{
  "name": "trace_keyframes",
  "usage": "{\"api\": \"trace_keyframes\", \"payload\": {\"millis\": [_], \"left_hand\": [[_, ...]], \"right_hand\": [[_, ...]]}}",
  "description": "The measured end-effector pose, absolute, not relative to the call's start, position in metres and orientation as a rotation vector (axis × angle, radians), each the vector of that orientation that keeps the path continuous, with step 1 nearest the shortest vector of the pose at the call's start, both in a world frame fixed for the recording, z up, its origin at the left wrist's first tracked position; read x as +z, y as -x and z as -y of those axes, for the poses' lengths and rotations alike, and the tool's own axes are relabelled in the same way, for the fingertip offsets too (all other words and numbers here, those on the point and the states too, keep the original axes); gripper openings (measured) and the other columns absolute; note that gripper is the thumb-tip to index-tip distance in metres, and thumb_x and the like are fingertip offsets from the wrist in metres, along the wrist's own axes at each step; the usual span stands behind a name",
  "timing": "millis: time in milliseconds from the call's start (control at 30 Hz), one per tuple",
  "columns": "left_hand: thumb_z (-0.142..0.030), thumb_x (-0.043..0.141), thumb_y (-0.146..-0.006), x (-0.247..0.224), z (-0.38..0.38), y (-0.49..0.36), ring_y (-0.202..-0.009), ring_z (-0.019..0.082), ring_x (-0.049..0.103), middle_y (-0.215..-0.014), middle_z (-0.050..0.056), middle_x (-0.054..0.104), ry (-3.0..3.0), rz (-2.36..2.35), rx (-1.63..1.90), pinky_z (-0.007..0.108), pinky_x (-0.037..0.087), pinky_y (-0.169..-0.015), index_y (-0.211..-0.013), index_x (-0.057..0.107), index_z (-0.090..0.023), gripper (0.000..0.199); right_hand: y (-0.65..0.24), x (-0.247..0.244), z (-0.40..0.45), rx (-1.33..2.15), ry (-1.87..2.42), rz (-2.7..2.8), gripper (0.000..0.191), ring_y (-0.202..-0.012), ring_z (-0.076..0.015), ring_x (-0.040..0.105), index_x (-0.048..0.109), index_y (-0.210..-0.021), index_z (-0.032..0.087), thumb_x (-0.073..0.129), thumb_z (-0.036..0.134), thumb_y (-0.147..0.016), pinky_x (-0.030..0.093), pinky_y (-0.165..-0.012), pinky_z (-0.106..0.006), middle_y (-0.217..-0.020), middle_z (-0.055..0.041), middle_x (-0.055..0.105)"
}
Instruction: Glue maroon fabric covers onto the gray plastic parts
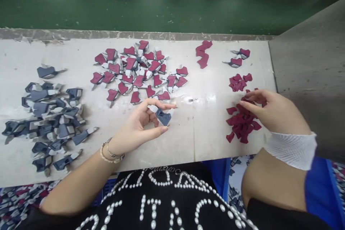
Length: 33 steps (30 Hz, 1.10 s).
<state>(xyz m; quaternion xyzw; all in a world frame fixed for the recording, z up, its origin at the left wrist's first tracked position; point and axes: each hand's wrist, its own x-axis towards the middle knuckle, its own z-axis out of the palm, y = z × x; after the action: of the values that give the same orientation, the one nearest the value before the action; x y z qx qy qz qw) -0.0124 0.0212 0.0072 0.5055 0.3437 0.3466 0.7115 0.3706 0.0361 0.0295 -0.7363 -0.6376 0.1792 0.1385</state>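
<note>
Between the thumb and fingers of my left hand [141, 124] is a small blue-grey and white plastic part [164, 116], held above the middle of the table with its hollow side showing. My right hand [277, 109] reaches into a pile of flat maroon plastic pieces [241, 124]. Its thumb and index finger come close together at the pile's upper edge; whether a piece is between them I cannot make out. A smaller cluster of maroon pieces [237, 82] lies just beyond that hand.
Blue-grey parts without maroon [64, 129] are heaped on the left. Parts with maroon tops [130, 64] spread across the back middle, with two more [235, 62] at back right. Loose maroon pieces [202, 54] lie between them. A grey panel [312, 75] borders the right side; blue crates [219, 176] stand below.
</note>
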Motion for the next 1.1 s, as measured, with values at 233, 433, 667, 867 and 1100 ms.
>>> {"api": "trace_keyframes", "payload": {"millis": [233,433,667,867,1100], "left_hand": [[-0.017,0.073,-0.087,0.003,-0.021,0.012,-0.127,0.024,0.06,-0.14,0.014,0.061,-1.131,-0.757,0.725,0.028,0.055,-0.083,-0.116,0.052,-0.023,0.036],[-0.017,0.075,-0.085,0.002,-0.019,0.007,-0.113,0.02,0.067,-0.141,0.014,0.061,-1.113,-0.779,0.748,0.028,0.059,-0.085,-0.112,0.052,-0.022,0.035],[-0.019,0.084,-0.076,-0.004,-0.008,-0.005,-0.12,0.024,0.069,-0.133,0.014,0.069,-1.096,-0.912,0.932,0.03,0.065,-0.089,-0.094,0.061,-0.017,0.029],[-0.018,0.084,-0.074,-0.01,-0.008,-0.005,-0.106,0.023,0.076,-0.118,0.011,0.076,-1.113,-0.984,0.977,0.03,0.069,-0.08,-0.094,0.069,-0.016,0.025],[-0.014,0.081,-0.077,-0.009,-0.007,-0.001,-0.108,0.021,0.075,-0.111,0.009,0.077,-1.203,-0.974,1.042,0.027,0.068,-0.082,-0.101,0.071,-0.017,0.027]], "right_hand": [[-0.392,0.003,-0.035,0.679,2.145,1.944,0.017,-0.046,-0.0213,0.063,0.072,-0.08,0.025,0.078,0.041,-0.076,0.044,-0.035,-0.032,-0.061,-0.0011,0.07],[-0.376,0.031,-0.038,0.749,2.085,2.004,0.018,-0.046,-0.0199,0.067,0.077,-0.078,0.026,0.075,0.043,-0.082,0.044,-0.034,-0.027,-0.064,-0.0031,0.075],[-0.269,0.072,-0.014,1.503,1.648,1.703,0.028,-0.069,-0.0223,0.076,0.073,-0.086,0.023,0.072,0.05,-0.088,0.061,-0.059,-0.03,-0.08,-0.0059,0.078],[-0.208,0.058,-0.017,1.915,1.363,1.422,0.019,-0.077,-0.0174,0.074,0.066,-0.09,0.021,0.069,0.039,-0.094,0.06,-0.072,-0.028,-0.08,-0.0028,0.076],[-0.209,0.057,-0.022,1.922,1.351,1.371,0.018,-0.077,-0.0135,0.072,0.065,-0.09,0.021,0.068,0.038,-0.095,0.06,-0.072,-0.023,-0.08,-0.0014,0.075]]}}
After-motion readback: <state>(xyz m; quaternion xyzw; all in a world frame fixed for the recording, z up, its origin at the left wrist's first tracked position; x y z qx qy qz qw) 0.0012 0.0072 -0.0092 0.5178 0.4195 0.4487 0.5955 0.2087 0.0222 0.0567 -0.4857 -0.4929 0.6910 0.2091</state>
